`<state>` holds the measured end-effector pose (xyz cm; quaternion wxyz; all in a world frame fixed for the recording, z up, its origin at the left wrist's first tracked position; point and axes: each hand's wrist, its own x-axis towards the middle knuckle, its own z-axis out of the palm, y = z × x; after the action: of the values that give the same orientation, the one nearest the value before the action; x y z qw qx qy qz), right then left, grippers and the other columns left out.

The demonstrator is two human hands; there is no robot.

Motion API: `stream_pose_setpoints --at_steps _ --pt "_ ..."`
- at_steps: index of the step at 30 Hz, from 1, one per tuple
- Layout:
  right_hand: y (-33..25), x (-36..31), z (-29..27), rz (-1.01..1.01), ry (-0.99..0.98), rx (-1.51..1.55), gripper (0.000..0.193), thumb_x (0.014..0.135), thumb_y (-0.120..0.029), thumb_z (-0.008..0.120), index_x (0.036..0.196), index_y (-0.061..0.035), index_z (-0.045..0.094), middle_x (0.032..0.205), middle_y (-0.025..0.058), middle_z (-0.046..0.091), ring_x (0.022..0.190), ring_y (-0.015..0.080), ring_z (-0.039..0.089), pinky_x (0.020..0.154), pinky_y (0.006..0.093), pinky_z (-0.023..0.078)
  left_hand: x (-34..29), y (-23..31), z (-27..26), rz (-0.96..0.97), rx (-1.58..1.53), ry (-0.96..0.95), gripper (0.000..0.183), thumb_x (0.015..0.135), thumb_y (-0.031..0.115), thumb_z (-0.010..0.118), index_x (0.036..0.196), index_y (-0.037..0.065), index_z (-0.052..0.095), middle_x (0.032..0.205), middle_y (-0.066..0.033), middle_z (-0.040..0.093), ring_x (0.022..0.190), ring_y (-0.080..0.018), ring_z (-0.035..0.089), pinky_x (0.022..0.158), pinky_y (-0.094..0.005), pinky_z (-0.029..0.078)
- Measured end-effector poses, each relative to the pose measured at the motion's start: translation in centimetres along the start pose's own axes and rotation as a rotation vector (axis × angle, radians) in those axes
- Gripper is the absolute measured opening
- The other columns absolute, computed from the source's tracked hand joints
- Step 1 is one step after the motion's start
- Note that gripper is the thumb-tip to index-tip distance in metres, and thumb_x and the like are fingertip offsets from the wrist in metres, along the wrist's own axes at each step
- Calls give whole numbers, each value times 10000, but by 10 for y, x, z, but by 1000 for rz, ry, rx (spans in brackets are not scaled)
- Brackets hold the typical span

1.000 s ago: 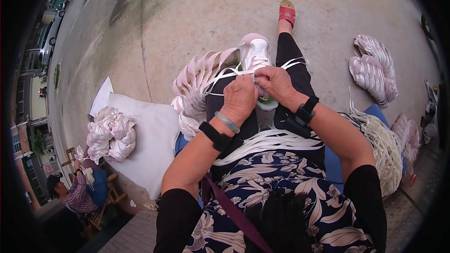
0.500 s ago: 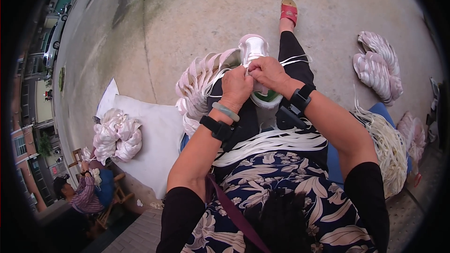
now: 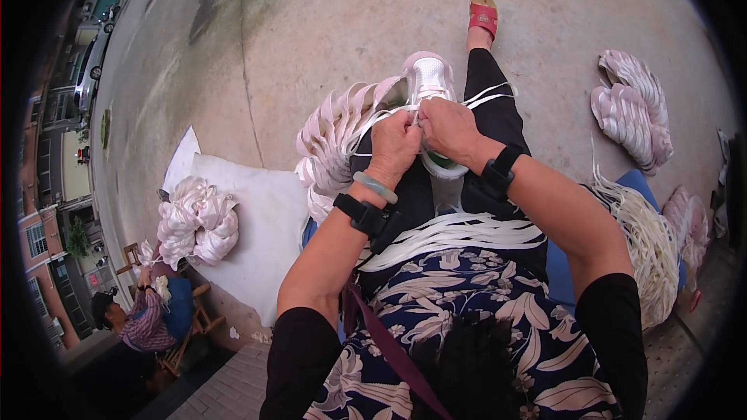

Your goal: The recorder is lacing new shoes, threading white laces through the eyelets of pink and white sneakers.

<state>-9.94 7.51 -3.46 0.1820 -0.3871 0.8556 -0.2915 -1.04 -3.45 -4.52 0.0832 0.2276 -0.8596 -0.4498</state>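
A pink and white sneaker (image 3: 429, 76) lies between my knees, its toe pointing away from me and a green patch showing near its heel. Over its tongue, my left hand (image 3: 394, 142) is closed in a pinch on the white shoelace. Close beside it, my right hand (image 3: 450, 131) is closed too, fingers curled on the lace at the eyelets; the fingertips are partly hidden. Loose lace ends (image 3: 490, 96) trail out to the right across my leg. Against my left knee leans a nested row of pink and white shoe uppers (image 3: 331, 128).
White laces (image 3: 459, 235) lie across my lap, and a thick bundle of laces (image 3: 642, 245) hangs at my right. More nested uppers (image 3: 634, 113) rest on the floor at right. A ring of uppers (image 3: 198, 222) sits on a white sheet (image 3: 261, 194) near a seated person (image 3: 144, 319).
My right hand has curled tighter and turned over the shoe, drawing on the lace. More lace shows at the toe side of the hands. The whole view has shifted slightly.
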Motion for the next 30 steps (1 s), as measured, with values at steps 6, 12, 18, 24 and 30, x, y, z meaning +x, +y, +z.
stream_pose_setpoints --at_steps 6,12,18,24,30 --pt "-13 5 -9 53 -59 -105 199 726 -164 557 777 11 638 790 214 633 769 353 635 662 427 497 2 -2 3 -57 -57 -19 121 722 30 554 812 -24 613 590 -68 592 480 -103 529 454 -259 437" --pt "-4 8 -33 134 -325 -113 235 671 -165 580 786 29 648 785 229 627 794 360 628 682 414 496 -6 11 0 84 90 50 164 720 50 545 852 -9 621 589 -99 577 504 -156 547 508 -288 452" --pt "90 -90 -100 19 -195 -8 109 736 -110 498 693 -19 542 663 196 556 675 381 546 598 441 417 -8 16 1 47 96 19 203 699 77 527 857 2 630 632 -163 581 584 -277 577 586 -367 463" --pt "156 -185 -141 297 -154 -115 96 734 -79 538 695 3 508 633 164 514 609 310 510 576 380 403 -11 15 1 112 111 42 187 725 81 565 875 -9 630 581 -107 568 509 -175 553 528 -293 451" --pt "134 -157 -128 297 -223 144 86 714 -87 568 725 -12 527 598 81 480 554 192 461 542 316 388 -1 11 -15 1 64 91 131 738 103 650 777 5 572 564 -53 562 500 -132 528 507 -284 435"
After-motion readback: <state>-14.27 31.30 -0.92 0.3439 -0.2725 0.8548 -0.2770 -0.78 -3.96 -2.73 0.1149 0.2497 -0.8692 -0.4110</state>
